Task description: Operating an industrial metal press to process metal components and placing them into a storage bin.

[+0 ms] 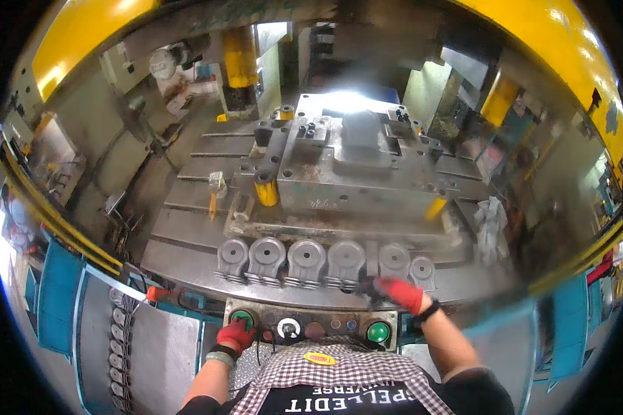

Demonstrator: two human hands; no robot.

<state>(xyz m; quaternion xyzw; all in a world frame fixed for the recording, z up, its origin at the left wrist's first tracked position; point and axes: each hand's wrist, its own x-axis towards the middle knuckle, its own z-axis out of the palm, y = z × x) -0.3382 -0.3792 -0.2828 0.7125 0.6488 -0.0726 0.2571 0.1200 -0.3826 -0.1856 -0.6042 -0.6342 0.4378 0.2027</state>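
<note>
Left hand is touching button, right hand hovering by parts; finger spreads are showing unclearly; shirt is bearing lettering.

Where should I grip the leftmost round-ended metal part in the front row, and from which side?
Probably by the near end of the leftmost metal part, coming from the person's side: layered edges face that way, in the open, while its right flank sits close to the next stack.
</note>
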